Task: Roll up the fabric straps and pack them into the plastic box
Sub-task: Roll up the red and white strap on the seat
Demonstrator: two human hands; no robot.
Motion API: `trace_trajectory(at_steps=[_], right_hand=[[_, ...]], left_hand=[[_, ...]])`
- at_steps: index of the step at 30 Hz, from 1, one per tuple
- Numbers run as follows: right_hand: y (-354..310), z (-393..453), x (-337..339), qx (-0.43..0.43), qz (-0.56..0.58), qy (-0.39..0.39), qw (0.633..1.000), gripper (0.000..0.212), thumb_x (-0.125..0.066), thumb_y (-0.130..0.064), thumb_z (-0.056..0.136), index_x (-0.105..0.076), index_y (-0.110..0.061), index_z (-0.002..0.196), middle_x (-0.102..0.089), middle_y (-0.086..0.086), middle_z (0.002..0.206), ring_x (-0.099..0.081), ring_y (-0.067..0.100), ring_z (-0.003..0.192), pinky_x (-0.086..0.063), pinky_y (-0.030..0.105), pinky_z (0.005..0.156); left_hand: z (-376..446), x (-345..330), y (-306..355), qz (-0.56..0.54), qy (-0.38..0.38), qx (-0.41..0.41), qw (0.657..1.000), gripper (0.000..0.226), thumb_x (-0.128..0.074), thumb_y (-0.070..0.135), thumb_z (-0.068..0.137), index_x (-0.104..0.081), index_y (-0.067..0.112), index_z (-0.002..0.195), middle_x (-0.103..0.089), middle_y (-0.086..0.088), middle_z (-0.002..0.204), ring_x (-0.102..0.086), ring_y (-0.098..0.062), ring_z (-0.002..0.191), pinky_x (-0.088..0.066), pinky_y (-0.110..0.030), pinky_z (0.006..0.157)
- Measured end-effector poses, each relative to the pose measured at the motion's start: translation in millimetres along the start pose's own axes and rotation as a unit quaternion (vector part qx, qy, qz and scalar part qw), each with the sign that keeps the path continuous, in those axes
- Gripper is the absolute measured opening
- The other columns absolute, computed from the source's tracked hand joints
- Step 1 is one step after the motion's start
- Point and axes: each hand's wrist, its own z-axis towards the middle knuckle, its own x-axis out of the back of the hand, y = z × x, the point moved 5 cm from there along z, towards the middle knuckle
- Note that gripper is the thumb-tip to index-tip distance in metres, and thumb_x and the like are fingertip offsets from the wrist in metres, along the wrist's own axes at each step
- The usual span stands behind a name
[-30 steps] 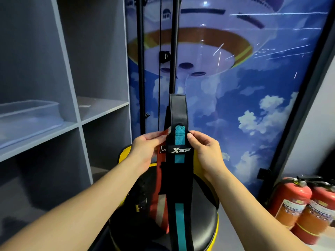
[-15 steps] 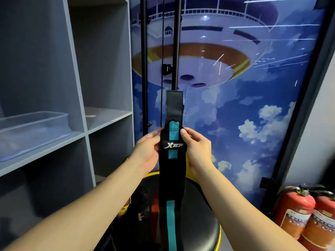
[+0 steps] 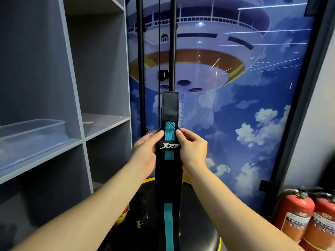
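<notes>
Left hand (image 3: pixel 145 151) and right hand (image 3: pixel 193 151) pinch the long black fabric strap with teal stripe (image 3: pixel 169 178) upright at chest height, unrolled; rolling looks next, then the clear plastic box (image 3: pixel 32 134) on the grey shelf.

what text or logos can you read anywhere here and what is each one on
"XTEP": white logo on the black and teal strap, on the patch between the left hand and right hand.
Labels on the two red fire extinguishers: printed text, too small and blurred to read.
Nothing else readable.
</notes>
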Motion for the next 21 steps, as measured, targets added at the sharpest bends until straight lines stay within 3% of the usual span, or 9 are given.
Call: trace_trajectory(at_steps=[3, 7, 12, 16, 21], right_hand=[[-1, 2, -2, -0.021, 0.025, -0.025, 0.999, 0.010, -0.079, -0.015, 0.086, -0.078, -0.012, 0.095, -0.078, 0.003, 0.088, -0.075, 0.020, 0.086, -0.062, 0.032, 0.077], [-5, 3, -1, -0.048, 0.059, -0.077, 0.994, 0.012, -0.077, -0.013, 0.087, -0.075, -0.006, 0.096, -0.077, 0.009, 0.090, -0.075, 0.026, 0.087, -0.063, 0.035, 0.076], [-10, 5, 2, -0.041, 0.025, -0.097, 0.994, 0.010, -0.075, -0.014, 0.088, -0.077, -0.011, 0.097, -0.078, 0.005, 0.091, -0.075, 0.023, 0.090, -0.063, 0.035, 0.079], [-13, 7, 1, -0.026, -0.006, -0.109, 0.994, 0.011, -0.072, -0.015, 0.091, -0.077, -0.014, 0.101, -0.078, 0.003, 0.095, -0.075, 0.020, 0.091, -0.061, 0.040, 0.085], [-11, 10, 1, 0.014, -0.066, -0.076, 0.995, 0.010, -0.075, -0.021, 0.089, -0.079, -0.021, 0.098, -0.078, -0.005, 0.091, -0.074, 0.012, 0.089, -0.062, 0.040, 0.085]], left_hand=[[2, 4, 3, 0.026, 0.006, -0.011, 1.000, 0.030, -0.063, -0.001, 0.091, -0.067, 0.003, 0.121, -0.074, -0.017, 0.109, -0.075, -0.025, 0.091, -0.060, -0.032, 0.067], [5, 7, 8, 0.043, -0.001, 0.008, 0.999, 0.032, -0.064, 0.002, 0.092, -0.066, 0.007, 0.123, -0.074, -0.016, 0.113, -0.075, -0.026, 0.095, -0.060, -0.032, 0.066], [6, 7, 10, 0.069, -0.018, 0.007, 0.997, 0.032, -0.064, 0.001, 0.092, -0.066, 0.009, 0.123, -0.074, -0.013, 0.114, -0.075, -0.023, 0.095, -0.061, -0.030, 0.066], [8, 8, 15, 0.086, -0.018, 0.001, 0.996, 0.035, -0.065, -0.001, 0.089, -0.065, 0.008, 0.123, -0.074, -0.012, 0.114, -0.074, -0.021, 0.096, -0.059, -0.033, 0.081], [9, 11, 19, 0.123, -0.007, 0.003, 0.992, 0.029, -0.068, 0.002, 0.089, -0.067, 0.009, 0.117, -0.075, -0.012, 0.109, -0.074, -0.024, 0.096, -0.058, -0.034, 0.079]])
